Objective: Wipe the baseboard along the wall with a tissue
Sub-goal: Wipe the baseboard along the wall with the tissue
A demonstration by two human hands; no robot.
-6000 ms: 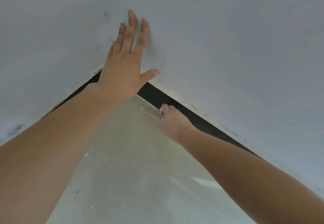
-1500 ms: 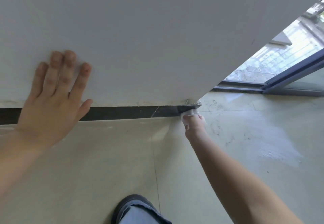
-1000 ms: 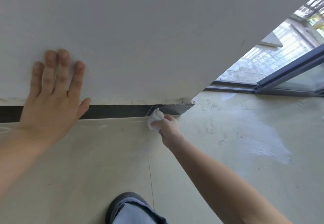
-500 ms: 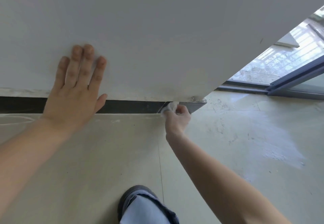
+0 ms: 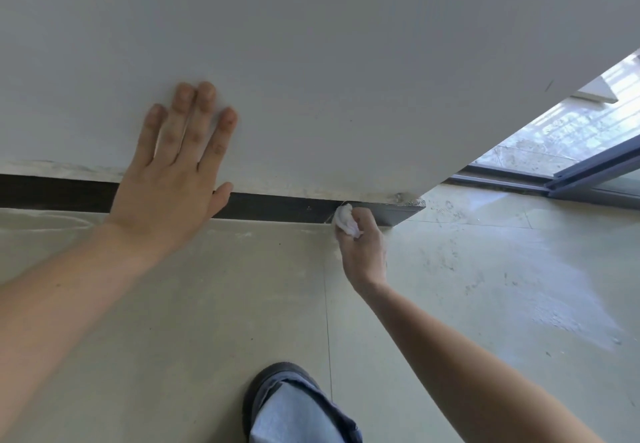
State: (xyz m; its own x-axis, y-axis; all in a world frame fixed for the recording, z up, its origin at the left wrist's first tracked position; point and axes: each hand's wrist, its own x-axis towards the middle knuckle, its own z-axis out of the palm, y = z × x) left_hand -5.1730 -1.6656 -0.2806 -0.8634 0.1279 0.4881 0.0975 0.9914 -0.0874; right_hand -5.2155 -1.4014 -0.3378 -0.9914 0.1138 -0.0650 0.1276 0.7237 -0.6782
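Where the white wall (image 5: 346, 61) ends at a corner, a crumpled white tissue (image 5: 345, 221) presses against the dark baseboard (image 5: 277, 207), gripped in the person's closed right hand (image 5: 363, 245). Their left hand (image 5: 173, 183) lies open, flat on the wall. A dark shoe (image 5: 273, 383) stands on the pale floor (image 5: 173, 304) below.

crumpled soft paper tissue (image 5: 346, 221), glossy dark baseboard (image 5: 277, 207), matt painted wall (image 5: 346, 61), smooth scuffed floor (image 5: 450, 286).
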